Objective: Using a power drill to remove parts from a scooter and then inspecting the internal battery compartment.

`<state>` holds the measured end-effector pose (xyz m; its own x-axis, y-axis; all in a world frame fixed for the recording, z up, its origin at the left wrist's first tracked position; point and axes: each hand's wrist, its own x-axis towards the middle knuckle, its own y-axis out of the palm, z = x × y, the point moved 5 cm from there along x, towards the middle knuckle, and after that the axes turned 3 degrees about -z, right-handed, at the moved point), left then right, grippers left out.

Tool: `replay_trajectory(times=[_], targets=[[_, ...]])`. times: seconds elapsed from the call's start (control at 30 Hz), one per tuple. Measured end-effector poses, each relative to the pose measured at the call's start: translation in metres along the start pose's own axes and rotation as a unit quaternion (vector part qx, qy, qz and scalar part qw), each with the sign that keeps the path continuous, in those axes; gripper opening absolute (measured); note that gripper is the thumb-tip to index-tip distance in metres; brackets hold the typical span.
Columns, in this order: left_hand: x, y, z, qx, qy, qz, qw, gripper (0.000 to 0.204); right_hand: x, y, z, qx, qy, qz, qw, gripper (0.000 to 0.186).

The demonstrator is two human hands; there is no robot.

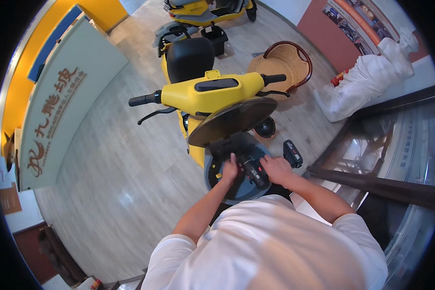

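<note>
My right hand [274, 169] is closed around the handle of a black power drill [255, 175], whose battery pack [292, 153] sticks out to the right. My left hand [230, 169] is at the left of the drill, thumb upward, fingers curled and partly hidden; what they grip is unclear. Both hands are over a round grey front storage bin [212, 162] on a yellow scooter [188, 92]. Its dark oval lid [232, 121] is raised above them, below the handlebar.
A woven basket [292, 65] and a black helmet [264, 128] are right of the scooter; another scooter [208, 14] and a black bin [215, 38] stand behind. A pale counter [72, 106] is left; white draped material [353, 89] and dark-framed glass [367, 150] are right.
</note>
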<state>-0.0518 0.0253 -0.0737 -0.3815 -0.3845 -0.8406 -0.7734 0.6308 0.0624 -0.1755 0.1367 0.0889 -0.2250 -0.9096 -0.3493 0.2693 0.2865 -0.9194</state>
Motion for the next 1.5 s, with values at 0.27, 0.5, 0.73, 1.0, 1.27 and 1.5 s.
replay_trajectory(times=[0.27,0.5,0.73,1.0,1.27,1.5], targets=[[0.043,0.021,-0.018,0.512,0.358,-0.026,0.78,0.024,-0.08,0.024,-0.058,0.179,0.117,-0.097,0.972,0.049],[0.069,0.026,-0.001,0.65,0.39,0.048,0.651,0.022,-0.118,0.055,-0.058,0.197,0.171,-0.05,0.964,0.034],[0.063,0.019,-0.006,0.627,0.44,-0.045,0.641,0.016,-0.131,0.085,-0.061,0.285,0.175,-0.058,0.941,0.03],[0.06,0.01,0.01,0.488,0.378,-0.123,0.777,0.028,-0.142,0.087,-0.074,0.27,0.175,-0.052,0.945,0.038],[0.068,0.014,0.014,0.578,0.303,-0.137,0.745,0.032,-0.137,0.084,-0.101,0.226,0.162,0.009,0.96,0.041],[0.067,0.007,-0.001,0.451,0.276,-0.07,0.846,0.037,-0.132,0.021,-0.084,0.342,0.209,-0.131,0.907,0.032]])
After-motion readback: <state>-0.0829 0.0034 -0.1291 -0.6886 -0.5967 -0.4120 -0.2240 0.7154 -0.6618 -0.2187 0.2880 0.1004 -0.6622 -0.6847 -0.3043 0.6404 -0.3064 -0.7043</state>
